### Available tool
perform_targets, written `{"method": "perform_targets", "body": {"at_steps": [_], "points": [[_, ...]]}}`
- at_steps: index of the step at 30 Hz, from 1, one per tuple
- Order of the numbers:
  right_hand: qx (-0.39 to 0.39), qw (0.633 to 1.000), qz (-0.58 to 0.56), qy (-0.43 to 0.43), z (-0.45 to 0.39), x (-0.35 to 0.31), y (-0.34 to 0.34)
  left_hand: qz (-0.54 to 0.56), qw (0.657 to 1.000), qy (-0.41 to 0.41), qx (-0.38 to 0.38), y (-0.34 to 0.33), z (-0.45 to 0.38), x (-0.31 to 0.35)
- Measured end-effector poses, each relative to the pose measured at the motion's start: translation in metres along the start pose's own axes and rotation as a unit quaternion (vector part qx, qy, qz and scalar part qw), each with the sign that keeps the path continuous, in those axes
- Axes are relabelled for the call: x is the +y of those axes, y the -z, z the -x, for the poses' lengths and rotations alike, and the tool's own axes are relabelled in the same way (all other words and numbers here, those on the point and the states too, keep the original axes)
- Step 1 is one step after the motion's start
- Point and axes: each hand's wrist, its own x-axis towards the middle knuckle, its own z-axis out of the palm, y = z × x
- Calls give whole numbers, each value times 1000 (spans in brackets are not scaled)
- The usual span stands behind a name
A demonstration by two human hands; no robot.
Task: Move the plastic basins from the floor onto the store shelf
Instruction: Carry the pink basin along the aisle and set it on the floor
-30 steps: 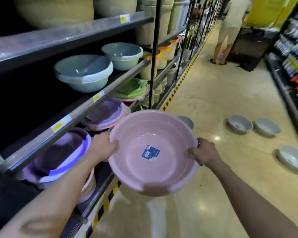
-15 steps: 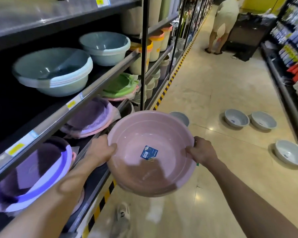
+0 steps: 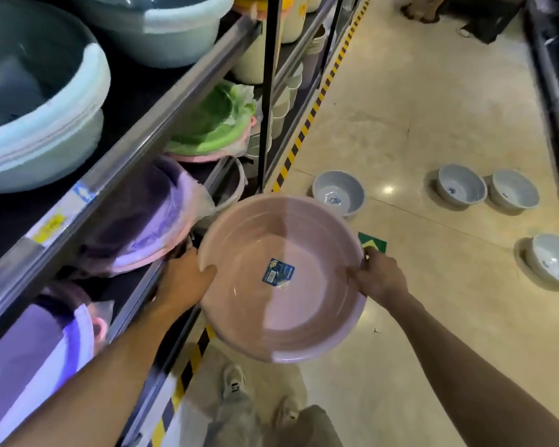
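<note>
I hold a pink plastic basin with a blue label inside, level, in front of the lower shelf. My left hand grips its left rim, right beside the shelf edge. My right hand grips the right rim. Several grey basins lie on the floor: one just beyond the pink basin, two side by side farther right, another near the right edge.
The shelving on the left carries purple basin stacks, green and pink basins, and pale blue tubs above. A black upright post divides the shelves. A yellow-black strip marks the shelf base. A person's feet stand far down the aisle.
The view has tilted down and moved closer to the shelves. The pink basin, still in both hands, now sits lower, next to the lower shelf's edge.
</note>
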Motion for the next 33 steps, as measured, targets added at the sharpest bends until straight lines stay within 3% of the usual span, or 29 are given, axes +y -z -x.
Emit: {"method": "perform_targets", "body": {"at_steps": [4,7,17,21,27,33], "points": [[-21,999,40,11,-68,9,-45,-6,997,74,7,-49,-43,-34],[-32,996,67,45,-127,28,-102,-25,996,81,38,-100,-77,-77],[-74,987,28,141,-289,147,-381,-63,993,96,6,-294,-196,-278],[-92,984,4,154,-325,182,-461,-76,991,112,3,-348,-226,-337],[-91,982,0,166,-352,206,-523,-42,996,79,23,-399,-257,-398],[-63,977,23,201,-370,208,-553,-84,994,28,67,-420,-280,-437]]}}
